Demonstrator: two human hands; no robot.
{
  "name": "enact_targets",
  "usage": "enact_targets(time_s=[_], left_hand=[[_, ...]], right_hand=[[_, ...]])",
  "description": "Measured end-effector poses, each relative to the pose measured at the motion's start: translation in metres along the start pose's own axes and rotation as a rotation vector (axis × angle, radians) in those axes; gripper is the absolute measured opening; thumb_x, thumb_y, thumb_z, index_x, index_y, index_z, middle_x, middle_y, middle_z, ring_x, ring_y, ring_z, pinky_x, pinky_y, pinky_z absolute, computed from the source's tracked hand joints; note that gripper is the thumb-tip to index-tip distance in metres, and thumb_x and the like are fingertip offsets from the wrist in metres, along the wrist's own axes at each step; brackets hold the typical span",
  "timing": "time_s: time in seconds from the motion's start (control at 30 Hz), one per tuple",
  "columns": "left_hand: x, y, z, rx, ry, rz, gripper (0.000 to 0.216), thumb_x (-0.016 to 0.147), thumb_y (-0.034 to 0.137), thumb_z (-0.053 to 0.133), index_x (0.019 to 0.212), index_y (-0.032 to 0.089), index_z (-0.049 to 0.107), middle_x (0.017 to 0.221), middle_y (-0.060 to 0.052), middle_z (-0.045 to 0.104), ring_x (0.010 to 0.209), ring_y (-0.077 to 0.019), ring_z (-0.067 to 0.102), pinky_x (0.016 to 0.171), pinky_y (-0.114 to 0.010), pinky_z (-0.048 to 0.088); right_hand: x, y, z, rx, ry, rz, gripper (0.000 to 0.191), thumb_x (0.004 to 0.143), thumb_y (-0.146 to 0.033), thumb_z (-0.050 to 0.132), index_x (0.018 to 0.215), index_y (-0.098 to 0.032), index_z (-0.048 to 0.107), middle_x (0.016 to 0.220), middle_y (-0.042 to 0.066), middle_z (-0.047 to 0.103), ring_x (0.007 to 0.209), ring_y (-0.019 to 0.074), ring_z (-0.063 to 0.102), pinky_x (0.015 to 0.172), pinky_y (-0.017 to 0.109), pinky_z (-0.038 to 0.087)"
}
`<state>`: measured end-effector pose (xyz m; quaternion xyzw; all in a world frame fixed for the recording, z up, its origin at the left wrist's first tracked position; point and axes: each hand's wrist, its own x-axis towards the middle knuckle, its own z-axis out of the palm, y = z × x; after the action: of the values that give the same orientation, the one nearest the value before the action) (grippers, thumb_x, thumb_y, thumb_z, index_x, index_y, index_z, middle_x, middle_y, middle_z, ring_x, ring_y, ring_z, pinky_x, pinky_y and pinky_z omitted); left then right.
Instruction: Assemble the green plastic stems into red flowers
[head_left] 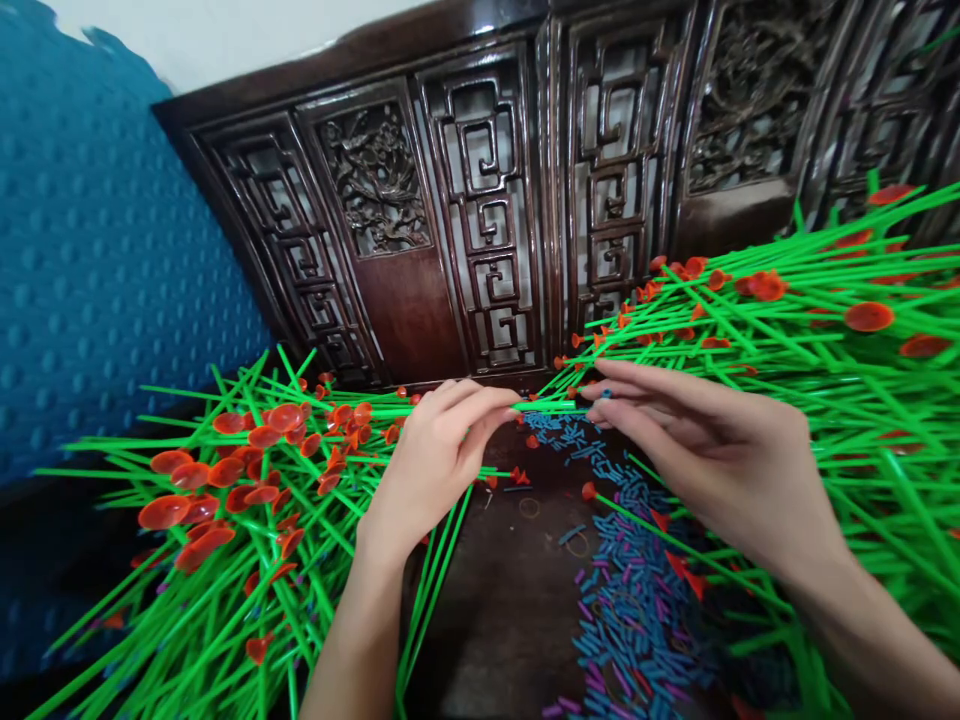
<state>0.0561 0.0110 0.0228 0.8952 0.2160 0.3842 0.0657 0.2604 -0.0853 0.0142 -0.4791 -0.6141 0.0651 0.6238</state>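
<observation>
My left hand [439,455] pinches several bright green plastic sticks [553,407] between thumb and fingers, their ends pointing right. My right hand [739,455] faces those ends, with a small dark blue tube piece [606,394] between its thumb and fingertips. A narrow gap lies between the stick ends and the blue piece. Beneath the hands, many short blue and purple tube pieces [637,610] are scattered over a dark wooden surface [502,590]. To the left of my left hand lies a heap of green sticks [322,590] with orange-red cups [191,475] on their ends.
A second, larger heap of green sticks with orange-red cups [868,317] fills the right side. Behind stands a carved dark wooden backrest [409,310]. A blue bumpy mat [127,240] rises at the left. Rubber bands [529,507] lie on the wood.
</observation>
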Motion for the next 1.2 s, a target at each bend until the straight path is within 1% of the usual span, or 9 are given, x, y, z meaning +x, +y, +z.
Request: enact_targets(time_s=[0.1,0.2,0.3,0.4,0.5,0.77,0.93,1.07,1.2], left_hand=[[0.0,0.002,-0.001,0.01,0.004,-0.014,0.017,0.099,0.022,0.053,0.108,0.02,0.068,0.096,-0.003,0.07,0.089,-0.0155,0.062,0.08,-0.032,0.048],[0.0,0.003,0.0,0.005,-0.005,-0.033,0.018,0.099,0.023,0.054,0.108,0.019,0.069,0.096,-0.003,0.07,0.089,-0.0163,0.062,0.08,-0.033,0.048],[0.0,0.003,0.001,0.006,-0.013,-0.031,0.019,0.099,0.025,0.054,0.109,0.02,0.069,0.096,-0.003,0.07,0.088,-0.0166,0.061,0.08,-0.033,0.048],[0.0,0.001,0.002,0.02,-0.017,-0.013,0.019,0.099,0.026,0.054,0.109,0.02,0.069,0.095,-0.004,0.07,0.087,-0.0173,0.06,0.079,-0.034,0.048],[0.0,0.0,0.002,0.036,-0.024,-0.015,0.019,0.099,0.026,0.055,0.109,0.021,0.07,0.094,-0.004,0.071,0.087,-0.0177,0.061,0.079,-0.034,0.048],[0.0,-0.003,0.002,-0.008,-0.036,-0.02,0.017,0.097,0.024,0.057,0.108,0.021,0.071,0.094,-0.003,0.072,0.086,-0.0168,0.062,0.078,-0.033,0.047],[-0.001,-0.003,0.001,-0.023,-0.032,-0.033,0.016,0.097,0.023,0.058,0.106,0.021,0.071,0.094,-0.003,0.072,0.086,-0.0164,0.063,0.078,-0.032,0.048],[0.0,-0.005,0.001,-0.024,-0.037,-0.018,0.016,0.096,0.022,0.059,0.106,0.02,0.072,0.093,-0.003,0.073,0.084,-0.0164,0.063,0.077,-0.032,0.048],[0.0,-0.008,0.0,-0.012,-0.049,0.039,0.014,0.095,0.022,0.061,0.102,0.019,0.073,0.091,-0.003,0.074,0.082,-0.0162,0.063,0.077,-0.031,0.049]], right_hand=[[0.0,0.002,0.002,0.011,-0.046,-0.005,0.017,0.084,-0.018,0.072,0.101,-0.022,0.072,0.093,0.0,0.078,0.081,0.0153,0.075,0.078,0.026,0.065],[0.001,0.002,0.002,-0.073,-0.061,-0.056,0.009,0.086,-0.02,0.07,0.093,-0.023,0.074,0.093,0.0,0.078,0.08,0.0159,0.074,0.078,0.028,0.064],[0.001,0.002,0.0,-0.151,-0.052,-0.137,0.01,0.087,-0.02,0.069,0.091,-0.026,0.076,0.095,0.0,0.078,0.083,0.0174,0.073,0.079,0.032,0.063],[0.001,0.004,0.0,-0.185,-0.063,-0.212,0.014,0.088,-0.017,0.068,0.091,-0.027,0.077,0.092,0.0,0.076,0.082,0.016,0.072,0.076,0.029,0.061],[0.001,0.005,0.0,-0.219,-0.074,-0.256,0.018,0.089,-0.015,0.065,0.093,-0.028,0.077,0.091,0.0,0.075,0.08,0.0152,0.071,0.074,0.029,0.06],[0.0,0.002,0.002,-0.282,-0.102,-0.276,0.018,0.089,-0.014,0.064,0.094,-0.026,0.077,0.09,0.001,0.075,0.078,0.0147,0.071,0.071,0.027,0.058],[0.0,0.002,0.002,-0.297,-0.088,-0.261,0.019,0.091,-0.017,0.062,0.095,-0.026,0.078,0.09,0.002,0.075,0.078,0.0166,0.071,0.072,0.03,0.059],[0.002,0.001,0.0,-0.298,-0.138,-0.275,0.019,0.091,-0.017,0.061,0.093,-0.025,0.078,0.089,0.002,0.076,0.078,0.0165,0.071,0.071,0.029,0.06],[0.002,0.002,-0.001,-0.305,-0.187,-0.288,0.017,0.09,-0.019,0.063,0.096,-0.025,0.077,0.091,0.002,0.078,0.079,0.0175,0.073,0.074,0.03,0.061]])
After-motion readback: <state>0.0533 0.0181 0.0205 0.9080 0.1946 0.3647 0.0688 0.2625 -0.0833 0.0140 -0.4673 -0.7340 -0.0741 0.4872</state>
